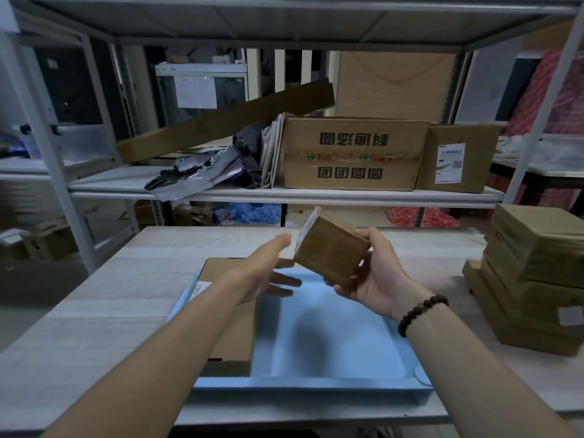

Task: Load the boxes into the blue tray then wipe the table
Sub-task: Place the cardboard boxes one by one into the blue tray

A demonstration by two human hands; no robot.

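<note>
A blue tray (335,336) lies on the pale table in front of me. One flat cardboard box (235,330) with a white label lies in the tray's left part, partly hidden by my left forearm. My right hand (371,275) grips a small brown box (330,246), tilted, above the tray's far edge. A white label shows on the small box's left face. My left hand (268,268) is held out beside that box with fingers straight, its fingertips close to the labelled face. A stack of flat brown boxes (534,276) stands on the table at the right.
A metal shelf (284,192) rises behind the table, carrying a large printed carton (350,153), a labelled carton (455,158), crumpled bags (205,169) and a long cardboard strip (221,124). Bare table surface (104,295) lies left of the tray.
</note>
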